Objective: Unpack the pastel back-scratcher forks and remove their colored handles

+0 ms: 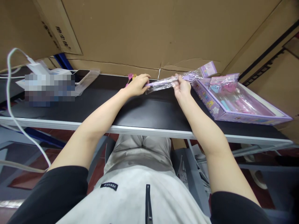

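Purple fork-headed stick (pixel 162 82) is up over the bench (pixel 151 113), left hand (pixel 139 85) pinching one end, right hand (pixel 182 87) pinching it through the clear wrapper (pixel 201 73) near the prongs (pixel 190 77). Looks like the wrapper step, in or out I can't tell; next move probably needs a gentle, straight slide.

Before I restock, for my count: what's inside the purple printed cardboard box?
In the box, a light-blue claw-headed plastic stick and a pink one show in clear wrapping. Whatever lies directly beneath them is covered.
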### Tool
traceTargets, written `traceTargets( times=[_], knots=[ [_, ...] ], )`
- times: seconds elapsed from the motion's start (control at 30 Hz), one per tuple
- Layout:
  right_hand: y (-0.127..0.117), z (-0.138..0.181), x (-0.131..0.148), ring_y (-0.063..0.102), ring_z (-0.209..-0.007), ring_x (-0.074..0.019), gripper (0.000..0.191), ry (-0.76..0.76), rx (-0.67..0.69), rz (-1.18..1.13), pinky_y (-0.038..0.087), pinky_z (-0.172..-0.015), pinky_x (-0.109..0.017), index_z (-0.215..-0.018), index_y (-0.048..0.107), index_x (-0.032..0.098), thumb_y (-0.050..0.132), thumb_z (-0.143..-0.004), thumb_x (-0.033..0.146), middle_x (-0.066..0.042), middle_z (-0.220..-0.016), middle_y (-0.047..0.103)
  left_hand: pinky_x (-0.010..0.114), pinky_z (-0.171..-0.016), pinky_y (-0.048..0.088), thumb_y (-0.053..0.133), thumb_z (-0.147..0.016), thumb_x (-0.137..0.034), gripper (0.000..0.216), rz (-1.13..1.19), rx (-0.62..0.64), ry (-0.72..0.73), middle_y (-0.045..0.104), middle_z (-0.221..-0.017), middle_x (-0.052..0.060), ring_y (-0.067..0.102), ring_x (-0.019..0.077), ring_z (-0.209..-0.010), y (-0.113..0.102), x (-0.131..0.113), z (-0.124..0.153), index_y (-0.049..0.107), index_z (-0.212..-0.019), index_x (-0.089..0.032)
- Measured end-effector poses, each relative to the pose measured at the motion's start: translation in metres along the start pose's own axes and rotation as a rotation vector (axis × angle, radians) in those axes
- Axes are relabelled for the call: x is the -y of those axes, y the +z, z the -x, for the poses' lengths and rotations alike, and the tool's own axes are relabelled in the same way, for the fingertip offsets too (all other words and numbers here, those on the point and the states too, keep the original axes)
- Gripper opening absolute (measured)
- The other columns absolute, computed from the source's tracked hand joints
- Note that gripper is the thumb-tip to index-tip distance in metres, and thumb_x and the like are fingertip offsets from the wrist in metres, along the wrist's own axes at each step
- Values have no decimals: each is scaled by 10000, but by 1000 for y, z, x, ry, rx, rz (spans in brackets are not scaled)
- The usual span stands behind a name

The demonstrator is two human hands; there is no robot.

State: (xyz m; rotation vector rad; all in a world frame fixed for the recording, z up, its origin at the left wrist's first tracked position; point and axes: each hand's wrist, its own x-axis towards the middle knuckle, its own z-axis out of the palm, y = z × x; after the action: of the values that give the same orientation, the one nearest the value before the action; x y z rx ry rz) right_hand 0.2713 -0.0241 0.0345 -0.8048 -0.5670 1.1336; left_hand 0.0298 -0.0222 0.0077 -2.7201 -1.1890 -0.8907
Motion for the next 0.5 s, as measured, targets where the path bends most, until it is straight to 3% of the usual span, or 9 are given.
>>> traceTargets(
  times=[0.2, 0.5],
  knots=[
    [-5, -6, 6, 765, -1170, -239, 321, -8, -27, 34, 679, -945, -536, -1086, 624, 240, 642, -1017, 553, -81, -1165, 760, 551, -1206, 495, 621, -912, -225, 198, -54, 58, -67, 687, -1387, 203, 631, 373, -1358, -3, 12, 3, 715, -1073, -158],
    [-12, -12, 11, 761, -1144, -218, 440, -8, -26, 48, 647, -972, -531, -1088, 652, 237, 479, -1060, 641, -57, -1105, 754, 484, -1095, 559, 607, -906, -213, 223, -106, 98, -115, 738, -1196, 187, 698, 350, -1201, -3, 23, 4, 735, -1080, -157]
  ],
)
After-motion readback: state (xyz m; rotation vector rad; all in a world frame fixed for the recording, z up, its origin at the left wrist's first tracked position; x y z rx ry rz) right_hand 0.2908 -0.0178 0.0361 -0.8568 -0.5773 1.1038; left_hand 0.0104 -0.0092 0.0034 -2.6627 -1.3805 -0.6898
